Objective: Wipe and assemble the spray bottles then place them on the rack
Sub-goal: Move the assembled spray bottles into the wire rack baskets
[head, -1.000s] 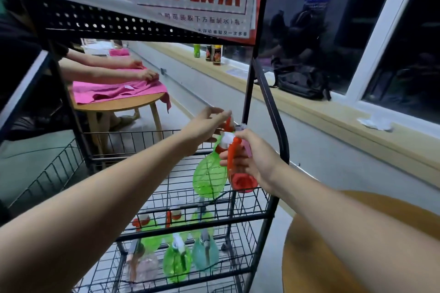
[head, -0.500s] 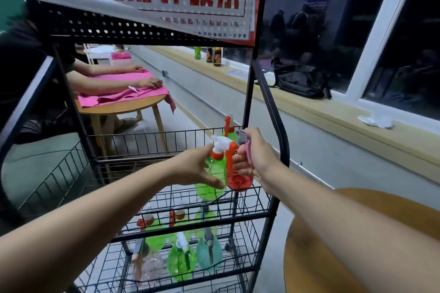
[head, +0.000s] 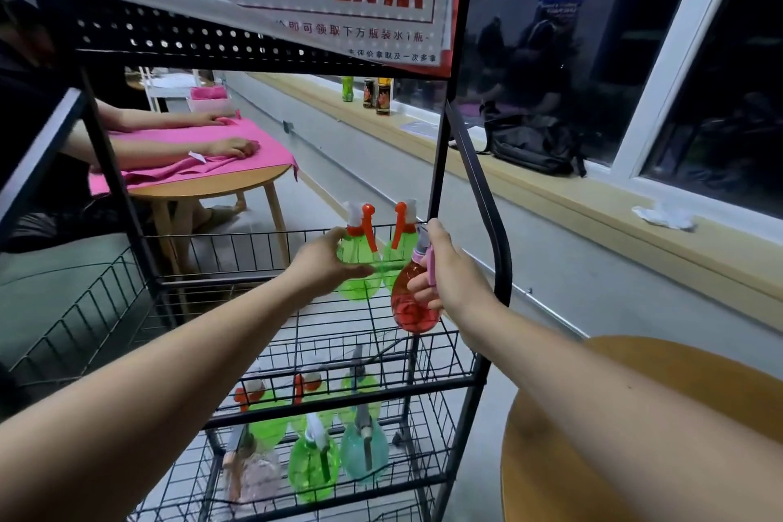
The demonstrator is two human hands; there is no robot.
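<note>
left hand [head: 326,265] grips the upright green plastic spray bottle [head: 355,271] in the black wire rack [head: 440,165]; right hand [head: 453,280] holds the red plastic spray bottle [head: 410,307] just beside it.

Both bare forearms stretch forward and draw close together at the hands. The left hand [head: 324,263] holds a green spray bottle [head: 358,288] from the side. The right hand [head: 455,280] grips a red spray bottle [head: 413,305] at its neck.

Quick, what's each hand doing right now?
Left hand: grips a green translucent plastic spray bottle with an orange trigger.
Right hand: grips a red translucent plastic spray bottle with a pink trigger.
</note>
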